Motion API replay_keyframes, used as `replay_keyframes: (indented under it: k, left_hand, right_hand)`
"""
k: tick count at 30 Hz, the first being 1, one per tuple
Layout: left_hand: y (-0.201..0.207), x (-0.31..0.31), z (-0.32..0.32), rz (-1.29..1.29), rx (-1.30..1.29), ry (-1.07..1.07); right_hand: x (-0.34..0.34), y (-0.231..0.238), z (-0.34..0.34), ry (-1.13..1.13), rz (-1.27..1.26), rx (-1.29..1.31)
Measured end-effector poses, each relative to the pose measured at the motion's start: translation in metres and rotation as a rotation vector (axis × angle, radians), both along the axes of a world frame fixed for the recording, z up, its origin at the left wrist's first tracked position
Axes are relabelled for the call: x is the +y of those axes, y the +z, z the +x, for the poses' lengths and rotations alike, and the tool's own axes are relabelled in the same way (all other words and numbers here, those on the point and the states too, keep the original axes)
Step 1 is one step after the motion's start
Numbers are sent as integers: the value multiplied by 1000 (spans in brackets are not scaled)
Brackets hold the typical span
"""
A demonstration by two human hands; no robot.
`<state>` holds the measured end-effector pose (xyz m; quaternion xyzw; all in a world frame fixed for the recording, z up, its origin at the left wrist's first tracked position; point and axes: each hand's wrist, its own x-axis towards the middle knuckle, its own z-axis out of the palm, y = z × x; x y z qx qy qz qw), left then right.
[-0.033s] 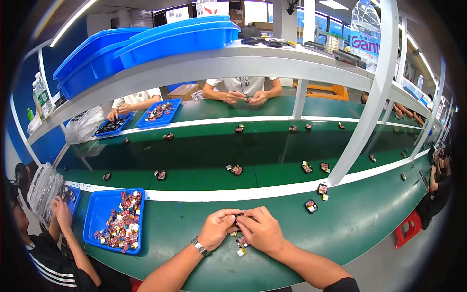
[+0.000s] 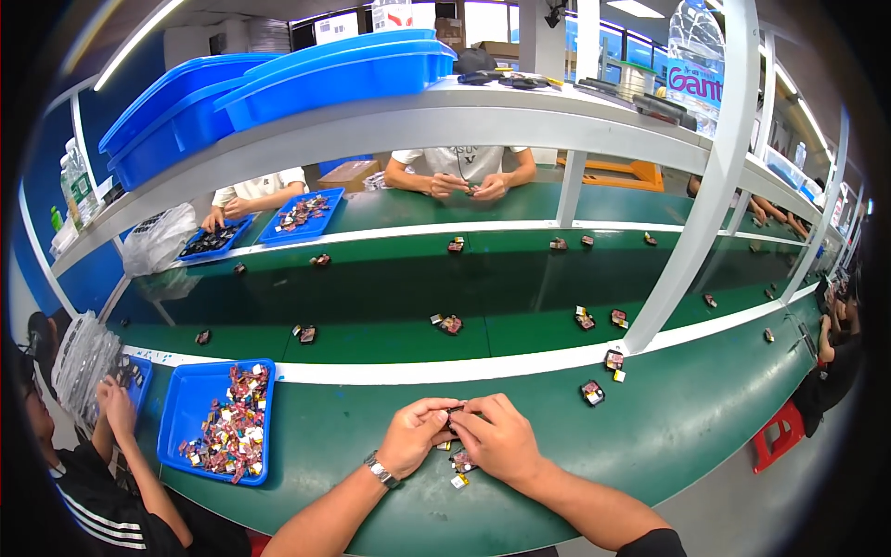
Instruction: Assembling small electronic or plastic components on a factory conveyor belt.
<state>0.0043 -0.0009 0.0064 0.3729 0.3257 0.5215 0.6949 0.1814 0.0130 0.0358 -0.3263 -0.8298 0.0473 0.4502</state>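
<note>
Clear trays: a stack of see-through plastic trays (image 2: 85,367), tilted, at ten o'clock from the wearer
Neighbour: a co-worker in a black top with white stripes (image 2: 102,524) at nine o'clock, both hands (image 2: 113,408) together over a small blue tray
Blue tray: a larger blue tray (image 2: 170,418) at ten o'clock on the green table (image 2: 325,446), with a heap of small red, white and yellow parts (image 2: 237,422) mostly in its right half
Shelf: large blue bins (image 2: 343,84), stacked, at eleven o'clock, above the table
Left hand: the wearer's left hand (image 2: 413,438), at twelve o'clock, a silver watch (image 2: 382,471) at its wrist; thumb and fingers pinch one side of a small dark piece (image 2: 455,414)
Dark piece: between the fingertips of both hands, which meet around it; the fingers cover too much to tell its full shape
Loose parts: a small reddish assembly (image 2: 462,460) partly under the right hand, a white-and-yellow part (image 2: 459,481) just on its six o'clock side
Right hand: the wearer's right hand (image 2: 499,438), closed on the other side of the dark piece
Dark-cased unit: one unit (image 2: 593,394) lies between one and two o'clock, apart from the hands
Bottle: a large clear bottle (image 2: 696,74) stands on the shelf at one o'clock
Stool: a red stool (image 2: 778,436) between two and three o'clock
</note>
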Motion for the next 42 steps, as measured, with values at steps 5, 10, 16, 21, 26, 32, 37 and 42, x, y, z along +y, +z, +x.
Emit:
replay_keyframes:
  k: [5, 10, 16, 21, 26, 32, 37, 42]
  left_hand:
    - [-1, -3, -1, -14, 28, 60]
    - [-5, 0, -1, -7, 10, 109]
    - [-4, 4, -2, 44, -36, 123]
    - [2, 10, -13, 116, -12, 200]
    - [-3, 14, -24, 137, 28, 149]
    - [-3, 14, -24, 142, 98, 104]
    - [-6, 19, -25, 134, 114, 87]
    - [-8, 21, -25, 150, 121, 73]
  right_hand:
    - [3, -7, -6, -31, 39, -34]
    - [0, 2, -11, -40, 55, -28]
    - [10, -5, -19, -41, 37, -66]
    - [97, -12, -2, -268, -46, -40]
    - [169, -27, 46, -507, -341, -99]
    - [188, -17, 110, -869, -146, -165]
    - [197, -42, 155, -1062, -387, -240]
    - [197, -40, 157, -922, -246, -154]
